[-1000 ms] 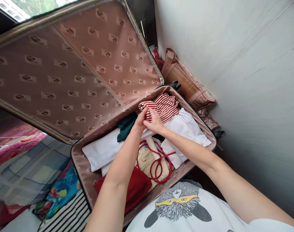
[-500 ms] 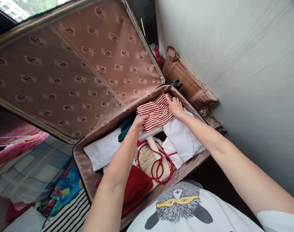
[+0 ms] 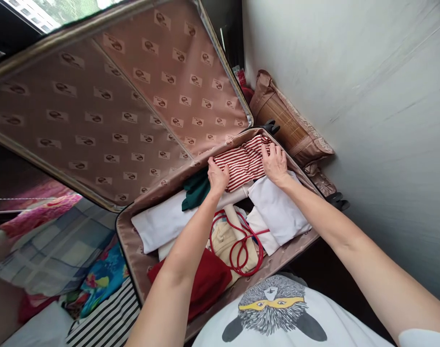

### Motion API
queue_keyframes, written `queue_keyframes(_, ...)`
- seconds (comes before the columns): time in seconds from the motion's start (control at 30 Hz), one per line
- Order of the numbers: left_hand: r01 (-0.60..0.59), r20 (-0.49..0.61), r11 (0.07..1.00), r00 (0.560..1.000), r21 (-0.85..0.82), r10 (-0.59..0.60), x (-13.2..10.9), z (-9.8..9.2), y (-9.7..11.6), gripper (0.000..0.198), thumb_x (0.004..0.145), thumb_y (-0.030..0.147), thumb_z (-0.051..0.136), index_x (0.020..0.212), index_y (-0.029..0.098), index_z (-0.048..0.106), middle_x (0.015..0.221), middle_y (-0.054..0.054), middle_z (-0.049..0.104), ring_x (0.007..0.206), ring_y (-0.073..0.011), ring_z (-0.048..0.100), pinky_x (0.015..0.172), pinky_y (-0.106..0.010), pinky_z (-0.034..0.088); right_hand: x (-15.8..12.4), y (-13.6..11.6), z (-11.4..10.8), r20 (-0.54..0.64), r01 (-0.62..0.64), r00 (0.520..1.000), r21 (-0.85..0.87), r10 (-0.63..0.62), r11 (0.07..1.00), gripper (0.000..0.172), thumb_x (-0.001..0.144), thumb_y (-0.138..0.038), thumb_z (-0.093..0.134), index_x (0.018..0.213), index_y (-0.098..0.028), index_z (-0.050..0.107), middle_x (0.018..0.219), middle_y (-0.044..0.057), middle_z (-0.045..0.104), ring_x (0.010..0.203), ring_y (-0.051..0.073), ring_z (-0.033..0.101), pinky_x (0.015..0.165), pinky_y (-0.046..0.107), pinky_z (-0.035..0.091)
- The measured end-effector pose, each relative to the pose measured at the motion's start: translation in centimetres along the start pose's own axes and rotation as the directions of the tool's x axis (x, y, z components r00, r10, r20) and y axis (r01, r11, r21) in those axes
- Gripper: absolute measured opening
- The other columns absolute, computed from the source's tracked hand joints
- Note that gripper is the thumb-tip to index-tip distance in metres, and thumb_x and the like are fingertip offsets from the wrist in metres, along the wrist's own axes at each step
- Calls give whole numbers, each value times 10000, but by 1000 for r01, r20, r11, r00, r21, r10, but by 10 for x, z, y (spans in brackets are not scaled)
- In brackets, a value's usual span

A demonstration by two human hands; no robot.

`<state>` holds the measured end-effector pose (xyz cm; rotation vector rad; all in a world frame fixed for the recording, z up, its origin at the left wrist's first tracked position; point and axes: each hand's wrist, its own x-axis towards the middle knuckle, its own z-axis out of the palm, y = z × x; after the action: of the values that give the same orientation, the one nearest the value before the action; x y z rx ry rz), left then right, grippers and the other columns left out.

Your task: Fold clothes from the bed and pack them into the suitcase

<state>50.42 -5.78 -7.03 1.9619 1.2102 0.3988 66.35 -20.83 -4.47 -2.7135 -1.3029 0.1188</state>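
Observation:
An open suitcase (image 3: 127, 241) with brown patterned lining lies before me, its lid (image 3: 107, 101) raised. A folded red-and-white striped garment (image 3: 243, 164) lies in its far corner. My left hand (image 3: 218, 176) rests on the garment's left edge, fingers curled over it. My right hand (image 3: 274, 163) lies flat on its right edge, fingers spread. Below them are white folded clothes (image 3: 277, 207), a dark green cloth (image 3: 196, 189), a beige item with a red cord (image 3: 241, 243) and a dark red garment (image 3: 205, 282).
A brown woven cushion (image 3: 288, 125) leans against the grey wall (image 3: 367, 96) to the right, beside the suitcase wheels (image 3: 337, 200). At the left lie a plaid cloth (image 3: 57, 250), a bright floral cloth (image 3: 102, 279) and a black-and-white striped fabric (image 3: 106, 320).
The striped garment was bunched between both hands; it has been laid and flattened into the far corner. My right hand moved out to its right edge, my left hand up to its left edge.

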Motion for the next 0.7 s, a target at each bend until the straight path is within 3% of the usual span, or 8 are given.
queue_keyframes(0.03,-125,-5,980,992,157,127,-5,-2,3,661,935,352,638,1528,121,461,1566,-242,495,1504,-380,422,1254,-545,313,-3,-2,3,-27,60,998,2,-60,998,549,1040,-173,305,1566,-103,445,1568,271,445,1401,374,416,1090,527,394)
queue_keyframes(0.1,-373,151,848,928,377,341,-14,-6,6,669,969,386,589,1580,162,430,1670,-195,373,1586,-365,268,1292,-546,207,-3,-4,13,-50,198,979,18,-197,980,564,1051,-209,339,1611,-192,407,1682,191,329,1516,359,286,1164,541,309)
queue_keyframes(0.13,-487,281,766,872,420,401,-15,-8,6,688,970,423,592,1595,191,426,1704,-166,319,1611,-366,190,1299,-558,163,1,-3,18,-44,247,968,27,-246,969,566,1054,-238,369,1620,-238,399,1713,153,284,1548,353,231,1186,548,272)
queue_keyframes(0.2,-616,490,653,774,440,401,-10,-9,1,755,955,518,606,1626,244,395,1743,-121,237,1629,-379,80,1295,-597,112,12,-1,32,-3,263,965,45,-263,964,578,1048,-323,442,1624,-296,396,1742,118,223,1568,366,181,1199,572,231)
queue_keyframes(0.27,-635,574,614,747,468,335,1,-9,-9,804,956,586,579,1654,267,340,1761,-105,178,1631,-386,44,1285,-631,98,24,2,47,70,217,973,56,-221,975,601,1038,-413,482,1622,-289,409,1745,139,205,1551,391,208,1190,588,235)
queue_keyframes(0.43,-648,605,568,737,507,301,18,-7,-24,798,980,608,519,1672,282,291,1773,-84,122,1635,-359,46,1293,-619,75,33,-1,66,153,118,981,22,-120,993,650,1044,-499,444,1633,-228,389,1705,208,266,1486,419,303,1158,615,268)
queue_keyframes(0.6,-598,597,624,762,503,250,9,-7,-18,789,990,562,522,1681,296,250,1780,-78,58,1637,-350,18,1283,-631,115,33,4,50,147,153,978,-17,-148,988,600,1042,-386,416,1612,-200,405,1679,223,300,1398,407,389,1089,584,368)
queue_keyframes(0.7,-564,638,689,747,456,190,6,-8,-20,815,987,597,510,1686,290,226,1782,-83,13,1634,-375,-4,1262,-667,151,41,13,38,136,217,969,-65,-207,974,594,1022,-243,365,1600,-108,392,1660,253,328,1392,392,397,1070,553,397)
